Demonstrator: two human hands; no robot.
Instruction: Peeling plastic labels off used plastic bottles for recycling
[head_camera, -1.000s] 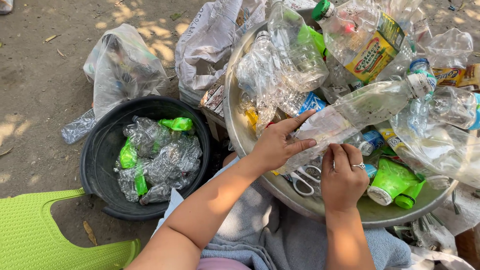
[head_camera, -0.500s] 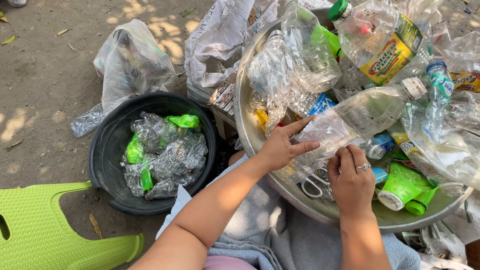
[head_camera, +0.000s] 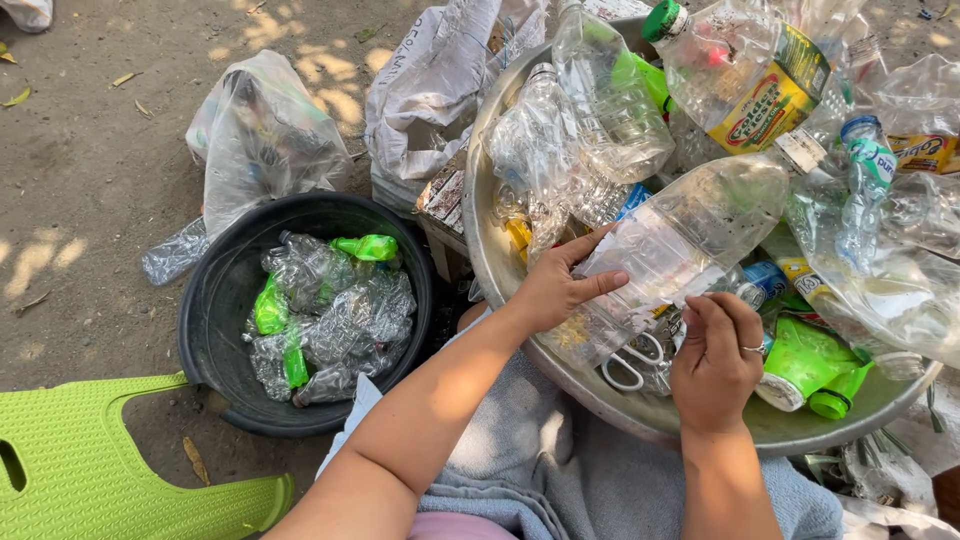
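A large clear plastic bottle (head_camera: 690, 235) lies on its side in a wide metal basin (head_camera: 488, 255) heaped with several empty bottles. My left hand (head_camera: 556, 285) grips the lower part of that bottle. My right hand (head_camera: 716, 362), a ring on one finger, pinches the edge of the clear label film on the bottle. White-handled scissors (head_camera: 632, 365) lie in the basin between my hands. A green bottle (head_camera: 800, 365) lies just right of my right hand.
A black tub (head_camera: 215, 335) on the left holds crushed clear and green bottles. Clear plastic bags (head_camera: 255, 140) and a white sack (head_camera: 425, 90) lie on the dirt behind it. A green plastic stool (head_camera: 90, 480) stands at the lower left. Grey cloth (head_camera: 540, 470) covers my lap.
My right hand has moved up to the bottle and pinched its label film. My left hand has kept its hold on the bottle.
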